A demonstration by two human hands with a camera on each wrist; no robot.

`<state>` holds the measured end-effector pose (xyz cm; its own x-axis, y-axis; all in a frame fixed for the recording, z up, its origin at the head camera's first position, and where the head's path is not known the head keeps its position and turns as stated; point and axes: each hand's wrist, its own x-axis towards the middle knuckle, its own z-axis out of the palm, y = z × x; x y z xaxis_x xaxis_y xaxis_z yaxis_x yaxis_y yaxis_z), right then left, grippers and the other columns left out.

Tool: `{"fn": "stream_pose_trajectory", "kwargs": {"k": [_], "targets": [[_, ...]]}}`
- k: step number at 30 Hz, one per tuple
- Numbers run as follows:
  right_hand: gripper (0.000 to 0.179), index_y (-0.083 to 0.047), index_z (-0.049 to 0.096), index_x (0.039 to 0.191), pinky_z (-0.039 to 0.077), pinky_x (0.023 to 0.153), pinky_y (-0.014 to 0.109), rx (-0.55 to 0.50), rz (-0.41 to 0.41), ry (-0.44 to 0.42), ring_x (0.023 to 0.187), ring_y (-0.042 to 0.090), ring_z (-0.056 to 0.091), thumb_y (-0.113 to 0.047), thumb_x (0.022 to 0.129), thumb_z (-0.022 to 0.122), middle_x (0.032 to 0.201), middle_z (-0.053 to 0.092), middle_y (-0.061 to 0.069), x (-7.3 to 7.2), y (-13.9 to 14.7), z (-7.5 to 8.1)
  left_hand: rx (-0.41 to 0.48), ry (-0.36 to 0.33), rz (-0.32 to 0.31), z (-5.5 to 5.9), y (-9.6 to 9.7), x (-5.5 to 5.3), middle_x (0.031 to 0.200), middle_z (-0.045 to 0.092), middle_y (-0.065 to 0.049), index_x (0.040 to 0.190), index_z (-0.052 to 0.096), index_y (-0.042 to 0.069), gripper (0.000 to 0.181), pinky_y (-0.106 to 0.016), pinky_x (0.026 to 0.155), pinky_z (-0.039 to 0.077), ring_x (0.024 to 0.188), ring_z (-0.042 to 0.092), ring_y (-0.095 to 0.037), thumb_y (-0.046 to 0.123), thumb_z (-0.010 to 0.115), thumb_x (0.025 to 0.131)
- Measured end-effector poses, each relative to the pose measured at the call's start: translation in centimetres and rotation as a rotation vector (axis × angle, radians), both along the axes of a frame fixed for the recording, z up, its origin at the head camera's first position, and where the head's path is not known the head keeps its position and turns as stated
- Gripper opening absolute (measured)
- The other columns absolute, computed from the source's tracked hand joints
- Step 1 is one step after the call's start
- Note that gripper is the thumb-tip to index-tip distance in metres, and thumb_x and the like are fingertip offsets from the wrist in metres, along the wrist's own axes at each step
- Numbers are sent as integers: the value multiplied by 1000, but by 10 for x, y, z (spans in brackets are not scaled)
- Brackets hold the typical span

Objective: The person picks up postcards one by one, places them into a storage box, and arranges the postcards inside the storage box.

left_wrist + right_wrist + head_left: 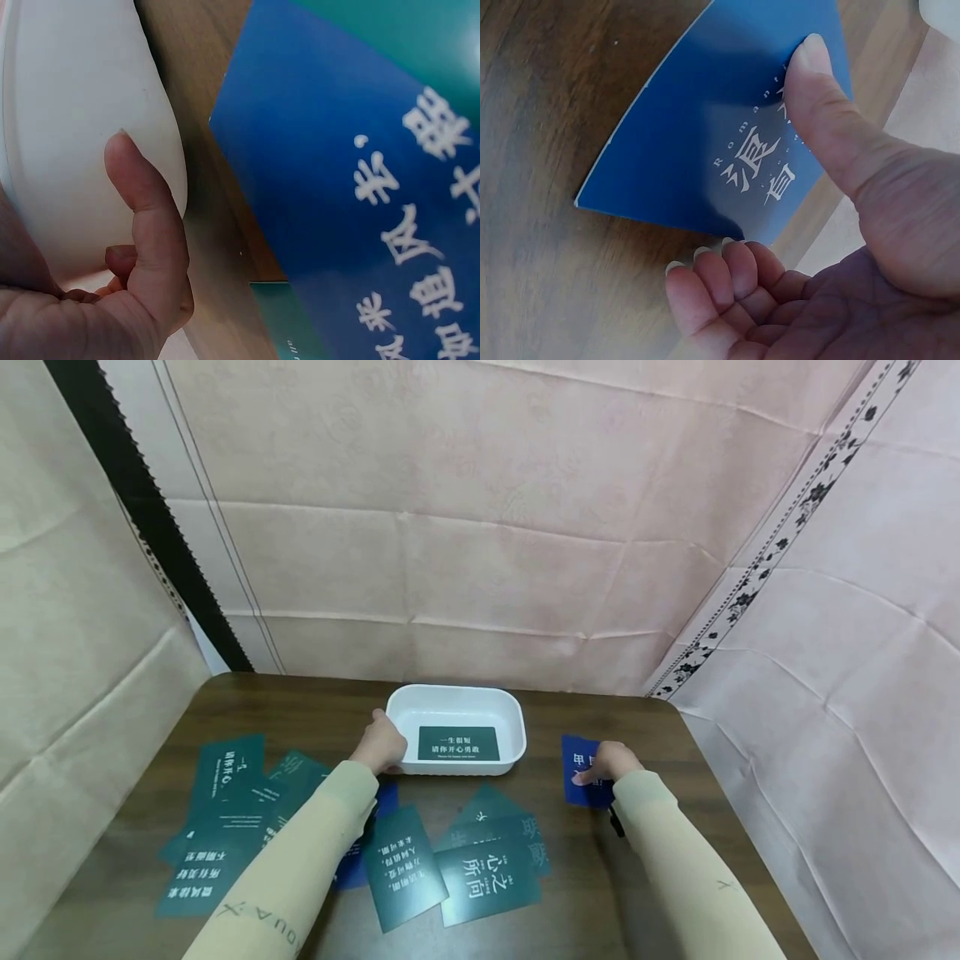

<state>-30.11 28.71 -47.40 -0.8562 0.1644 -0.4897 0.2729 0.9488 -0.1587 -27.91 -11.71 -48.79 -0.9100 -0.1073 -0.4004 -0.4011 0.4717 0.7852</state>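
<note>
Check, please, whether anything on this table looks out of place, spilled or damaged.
Nothing appears spilled or clearly damaged. The green cards outside the white tray look untidy, because they overlap at uneven angles; the single card inside lies straight.

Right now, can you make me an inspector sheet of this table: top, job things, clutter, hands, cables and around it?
Surface: brown table with wood grain.
Job's things: white tray holding one green card; one blue card to its right; overlapping cards, mostly green, at left and in front.
Clutter: nothing seen besides those cards.
Left hand: holds the tray's left end.
Right hand: pinches that blue card, thumb on top.
Cables: nothing seen.
Surroundings: pale creased cloth behind and on both sides.
</note>
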Motion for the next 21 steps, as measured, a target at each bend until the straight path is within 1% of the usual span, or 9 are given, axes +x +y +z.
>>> {"fn": "stream_pose_trajectory", "kwargs": {"k": [4, 11, 16, 21], "targets": [[89, 11, 47, 131, 48, 89, 58, -12, -29, -16, 104, 41, 55, -45, 71, 83, 122, 51, 32, 0, 1, -2, 2, 4, -1, -2, 0, -1, 120, 40, -28, 147, -3, 3, 77, -39, 56, 58, 95, 56, -39, 0, 51, 93], [94, 12, 42, 134, 46, 92, 59, -28, -28, 2, 106, 42, 52, -47, 72, 82, 125, 46, 33, 0, 4, -5, -5, -2, 1, -3, -1, -4, 121, 40, -28, 148, -3, 3, 77, -38, 54, 58, 94, 56, -39, 0, 50, 93], [99, 13, 37, 137, 44, 94, 60, -33, -45, -6, 108, 42, 51, -48, 72, 81, 128, 44, 34, -1, 5, -7, 2, -3, 1, -3, -1, -3, 121, 40, -28, 148, -5, 4, 79, -38, 55, 58, 93, 56, -39, -1, 51, 93], [96, 13, 42, 133, 46, 93, 58, -19, -24, -4, 106, 41, 53, -47, 71, 83, 123, 49, 32, 1, 4, -5, 5, 1, -4, -2, 0, -2, 121, 40, -28, 148, -5, 3, 79, -38, 56, 58, 94, 56, -39, -1, 52, 93]]}}
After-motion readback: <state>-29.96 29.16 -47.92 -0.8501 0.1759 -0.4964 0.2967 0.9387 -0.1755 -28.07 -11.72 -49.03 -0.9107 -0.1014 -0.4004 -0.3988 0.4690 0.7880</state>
